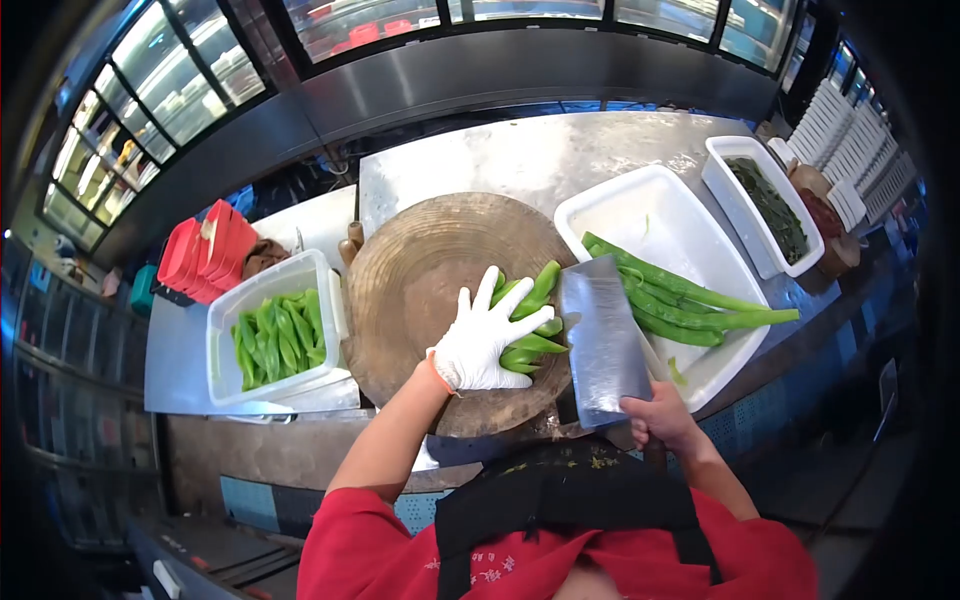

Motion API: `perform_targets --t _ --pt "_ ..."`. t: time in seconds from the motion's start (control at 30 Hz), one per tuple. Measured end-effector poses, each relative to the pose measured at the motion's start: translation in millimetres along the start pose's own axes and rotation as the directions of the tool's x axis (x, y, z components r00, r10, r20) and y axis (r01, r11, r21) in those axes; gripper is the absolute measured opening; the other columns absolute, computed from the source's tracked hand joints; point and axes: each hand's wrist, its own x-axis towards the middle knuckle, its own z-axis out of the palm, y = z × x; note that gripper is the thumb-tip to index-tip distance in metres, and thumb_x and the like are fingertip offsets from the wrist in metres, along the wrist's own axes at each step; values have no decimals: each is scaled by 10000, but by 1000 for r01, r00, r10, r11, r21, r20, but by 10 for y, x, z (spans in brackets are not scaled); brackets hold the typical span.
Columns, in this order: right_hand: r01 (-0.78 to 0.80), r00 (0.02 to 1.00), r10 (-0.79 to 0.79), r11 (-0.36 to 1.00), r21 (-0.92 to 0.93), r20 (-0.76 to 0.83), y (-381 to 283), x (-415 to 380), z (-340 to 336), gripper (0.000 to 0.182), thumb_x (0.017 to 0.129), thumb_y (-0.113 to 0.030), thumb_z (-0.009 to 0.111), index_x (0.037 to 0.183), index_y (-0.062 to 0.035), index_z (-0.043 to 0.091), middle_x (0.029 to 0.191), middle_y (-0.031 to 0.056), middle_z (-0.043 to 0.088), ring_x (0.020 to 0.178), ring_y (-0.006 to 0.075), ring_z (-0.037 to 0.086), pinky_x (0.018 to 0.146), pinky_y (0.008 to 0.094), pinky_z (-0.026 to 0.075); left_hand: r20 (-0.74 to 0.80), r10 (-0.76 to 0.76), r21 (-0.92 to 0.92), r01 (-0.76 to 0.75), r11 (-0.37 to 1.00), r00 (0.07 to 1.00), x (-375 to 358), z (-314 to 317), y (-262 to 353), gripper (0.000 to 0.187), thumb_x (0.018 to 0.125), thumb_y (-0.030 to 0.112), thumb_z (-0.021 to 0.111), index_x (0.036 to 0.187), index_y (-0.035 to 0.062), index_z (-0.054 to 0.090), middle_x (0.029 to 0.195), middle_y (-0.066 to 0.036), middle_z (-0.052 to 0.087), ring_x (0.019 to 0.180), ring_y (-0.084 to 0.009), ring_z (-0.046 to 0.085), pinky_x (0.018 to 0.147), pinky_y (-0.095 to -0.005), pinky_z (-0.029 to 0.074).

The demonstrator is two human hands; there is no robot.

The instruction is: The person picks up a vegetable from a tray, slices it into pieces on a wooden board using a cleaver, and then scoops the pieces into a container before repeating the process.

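Note:
My left hand (486, 338), in a white glove, lies with fingers spread over cut green vegetable pieces (541, 287) on a round wooden chopping block (412, 262). Part of the pieces is hidden beneath the palm. My right hand (662, 417) is closed round the handle of a cleaver (603, 340). Its broad blade stands at the block's right edge, close to the pieces, and overlaps the view of a white tub (613, 205). Long green vegetable stalks (690, 297) rest in that tub, some reaching over its right rim.
At left, a translucent tub (222, 337) holds cut green pieces, with red baskets (212, 250) behind it. A white container (715, 172) of dark green leaves stands at right. Stacked white trays (838, 130) are farther right. The metal table (450, 165) extends behind the block.

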Motion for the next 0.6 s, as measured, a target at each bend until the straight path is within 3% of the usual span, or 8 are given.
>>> perform_targets --t 0.1,0.23,0.3,0.4,0.47,0.6 --pt "-56 993 51 997 49 106 102 202 205 112 941 -97 647 969 -10 584 561 -4 500 439 116 532 418 314 494 -57 52 -51 -55 997 997 -7 64 -46 976 650 541 834 1500 263 442 1583 -185 340 1445 -540 227 1124 -701 211" --pt "-68 982 70 998 -16 174 102 329 572 126 930 -102 664 960 -8 584 566 4 515 443 115 536 424 326 500 -127 18 -90 -30 995 992 -34 82 -58 948 655 528 831 1481 241 465 1576 -196 346 1416 -536 286 1144 -646 242" --pt "-57 983 68 996 -68 172 99 339 689 127 926 -97 669 949 -6 584 569 10 525 441 115 535 423 326 500 -323 -35 -209 -35 977 946 -75 157 -90 908 639 472 835 1440 201 504 1553 -166 376 1380 -508 332 1141 -600 289" --pt "-23 982 44 993 -114 185 47 320 858 130 914 -84 682 906 1 584 572 27 546 438 116 537 416 319 496 -456 -79 -221 -27 975 886 -156 148 -100 892 640 443 835 1422 152 520 1546 -162 384 1368 -501 344 1150 -558 305" --pt "22 986 6 985 -171 164 -55 287 986 134 912 -78 682 879 7 583 564 33 549 440 117 543 408 308 490 -481 -152 -235 40 971 863 -237 22 -53 874 639 417 835 1409 135 532 1547 -161 383 1382 -489 332 1151 -564 301" --pt "104 960 -34 966 -238 279 -309 402 1232 126 909 -61 680 866 16 590 565 44 568 435 128 561 406 309 493 -547 -285 -274 154 949 787 -539 -261 -201 850 648 370 845 1398 112 539 1525 -204 404 1398 -449 347 1186 -546 251"
